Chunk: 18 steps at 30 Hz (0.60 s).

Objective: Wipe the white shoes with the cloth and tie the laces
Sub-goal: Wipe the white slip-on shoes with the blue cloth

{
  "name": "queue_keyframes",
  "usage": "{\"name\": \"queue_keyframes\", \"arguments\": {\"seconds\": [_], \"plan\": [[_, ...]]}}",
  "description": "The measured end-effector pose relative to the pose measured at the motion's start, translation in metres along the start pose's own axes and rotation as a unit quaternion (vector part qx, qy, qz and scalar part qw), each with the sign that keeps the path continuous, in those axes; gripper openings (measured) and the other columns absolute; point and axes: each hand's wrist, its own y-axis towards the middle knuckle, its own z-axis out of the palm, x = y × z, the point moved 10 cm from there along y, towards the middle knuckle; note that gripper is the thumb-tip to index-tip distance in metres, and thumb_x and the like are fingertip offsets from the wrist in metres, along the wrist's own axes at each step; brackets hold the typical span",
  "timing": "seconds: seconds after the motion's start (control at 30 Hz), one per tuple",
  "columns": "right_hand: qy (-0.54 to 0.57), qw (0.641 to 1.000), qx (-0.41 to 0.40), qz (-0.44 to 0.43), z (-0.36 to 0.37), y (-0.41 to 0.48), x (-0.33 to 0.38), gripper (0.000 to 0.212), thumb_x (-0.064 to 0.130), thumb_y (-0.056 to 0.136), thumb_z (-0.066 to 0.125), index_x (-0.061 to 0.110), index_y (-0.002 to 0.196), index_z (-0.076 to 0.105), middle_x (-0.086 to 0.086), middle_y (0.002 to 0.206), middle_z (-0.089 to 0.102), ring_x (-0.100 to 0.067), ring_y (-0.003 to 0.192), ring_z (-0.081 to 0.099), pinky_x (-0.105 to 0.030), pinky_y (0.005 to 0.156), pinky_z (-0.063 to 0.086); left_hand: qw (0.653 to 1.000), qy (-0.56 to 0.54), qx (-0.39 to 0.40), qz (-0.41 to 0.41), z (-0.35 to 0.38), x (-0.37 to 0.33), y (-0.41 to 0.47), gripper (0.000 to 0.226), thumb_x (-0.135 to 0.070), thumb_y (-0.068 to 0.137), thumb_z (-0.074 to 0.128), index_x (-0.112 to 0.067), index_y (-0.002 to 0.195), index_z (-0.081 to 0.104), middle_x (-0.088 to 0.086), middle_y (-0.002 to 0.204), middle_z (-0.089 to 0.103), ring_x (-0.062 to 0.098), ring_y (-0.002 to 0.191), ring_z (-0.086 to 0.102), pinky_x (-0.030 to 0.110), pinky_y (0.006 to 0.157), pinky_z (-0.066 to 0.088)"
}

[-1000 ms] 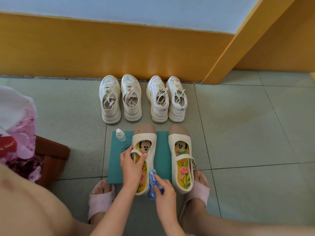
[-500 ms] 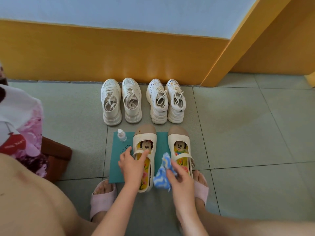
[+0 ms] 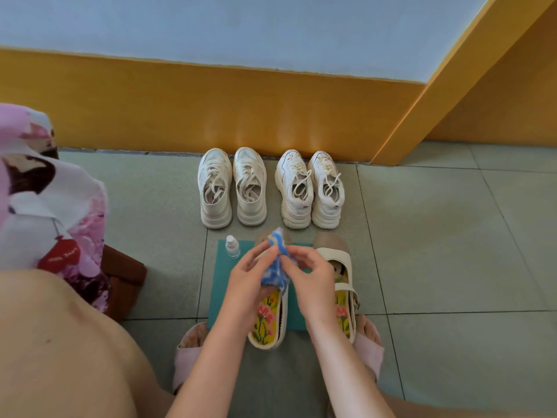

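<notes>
Wiping: you have the cloth [image 3: 277, 260] bunched between both hands and lifted off the shoes; by my reading you are refolding it, not rubbing.
Left hand: your left hand [image 3: 245, 282] pinches the cloth's left side, with thumb and fingertips closed on it.
Right hand: your right hand [image 3: 312, 276] pinches the cloth's right side in the same way, and the two hands nearly meet.
Cloth: it hangs over the toe end of the left strap shoe [image 3: 268, 324] and touches neither strap shoe, as far as I can tell.
Strap shoes: the left one lies on the green mat [image 3: 221, 285], with the right strap shoe [image 3: 343, 282] just beside it at the mat's right edge. I cannot tell how clean either one is.
Sneakers: the left pair [image 3: 215, 188] and the right pair [image 3: 294, 188] stand in a row by the wall, beyond the mat and well apart from your hands.
Laces: on both pairs they look slack, with the ends trailing into the openings and no bow showing, so I judge the tying has not begun.
Bottle: the small bottle [image 3: 232, 247] stands upright on the mat's far left corner, with no hand on it.
Progress: early, I would say. You seem to have the rest of the strap shoes to wipe, then four sneakers to wipe and lace.
</notes>
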Motion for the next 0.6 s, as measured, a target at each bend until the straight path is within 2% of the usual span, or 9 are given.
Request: {"name": "queue_keyframes", "arguments": {"seconds": [0.07,0.13,0.2,0.3,0.37,0.43,0.5,0.6], "plan": [[-0.014,0.999,0.042,0.007,0.01,0.0,-0.003,0.015,0.017,0.088,0.064,0.031,0.09,0.069,0.014,0.088,0.07,0.007,0.084,0.061,-0.011,0.071,0.047,0.999,-0.026,-0.028,0.006,-0.016,-0.004,0.003,0.026,-0.012,0.085,0.062,-0.013,0.111,0.061,0.0,0.082,0.074,0.01,0.069,0.07,0.021,0.055,0.053],[-0.02,0.999,0.012,0.045,0.006,0.004,-0.019,0.016,0.027,0.091,0.06,0.029,0.105,0.067,0.013,0.105,0.067,0.001,0.099,0.059,-0.013,0.078,0.044,0.996,-0.029,-0.083,0.017,-0.039,-0.007,0.004,0.025,-0.012,0.084,0.063,-0.017,0.109,0.061,0.0,0.084,0.073,0.01,0.071,0.069,0.023,0.058,0.052],[-0.119,0.99,-0.026,0.076,0.004,0.012,-0.041,0.036,0.034,0.09,0.06,0.027,0.125,0.054,0.007,0.126,0.056,-0.008,0.115,0.052,-0.02,0.088,0.042,0.987,-0.015,-0.152,0.04,-0.066,-0.009,0.001,0.023,-0.013,0.084,0.065,-0.022,0.105,0.061,0.003,0.096,0.07,0.014,0.083,0.067,0.028,0.07,0.052],[-0.311,0.942,0.018,0.127,0.025,0.018,-0.075,0.083,0.051,0.082,0.063,0.022,0.147,0.021,-0.004,0.15,0.029,-0.024,0.134,0.033,-0.038,0.104,0.035,0.97,0.014,-0.235,0.066,-0.1,-0.003,-0.007,0.022,-0.013,0.083,0.067,-0.024,0.101,0.063,0.004,0.104,0.067,0.019,0.094,0.066,0.037,0.087,0.052],[-0.384,0.91,0.037,0.154,0.039,0.019,-0.09,0.104,0.061,0.076,0.065,0.02,0.15,0.005,-0.01,0.154,0.018,-0.03,0.137,0.027,-0.042,0.104,0.035,0.964,0.034,-0.256,0.069,-0.11,0.002,-0.007,0.026,-0.015,0.082,0.068,-0.022,0.107,0.062,0.005,0.108,0.067,0.018,0.095,0.066,0.04,0.089,0.052],[-0.416,0.895,0.024,0.16,0.045,0.021,-0.094,0.112,0.062,0.071,0.068,0.018,0.149,0.0,-0.012,0.148,0.024,-0.031,0.133,0.031,-0.042,0.097,0.041,0.961,0.049,-0.262,0.072,-0.114,0.003,-0.004,0.028,-0.017,0.082,0.069,-0.022,0.108,0.063,0.005,0.108,0.067,0.019,0.095,0.066,0.043,0.087,0.054],[-0.43,0.889,0.009,0.156,0.048,0.022,-0.092,0.113,0.057,0.07,0.072,0.016,0.148,0.0,-0.012,0.142,0.029,-0.03,0.129,0.034,-0.041,0.092,0.044,0.958,0.075,-0.263,0.084,-0.116,-0.001,0.001,0.025,-0.018,0.082,0.069,-0.023,0.106,0.063,0.003,0.106,0.067,0.019,0.093,0.067,0.044,0.084,0.055],[-0.441,0.884,0.011,0.154,0.046,0.023,-0.094,0.109,0.048,0.073,0.073,0.018,0.148,0.0,-0.01,0.141,0.029,-0.028,0.128,0.035,-0.04,0.09,0.045,0.955,0.131,-0.243,0.109,-0.107,-0.006,0.007,0.024,-0.015,0.082,0.068,-0.022,0.105,0.063,-0.001,0.103,0.066,0.011,0.089,0.064,0.03,0.075,0.054]]}}
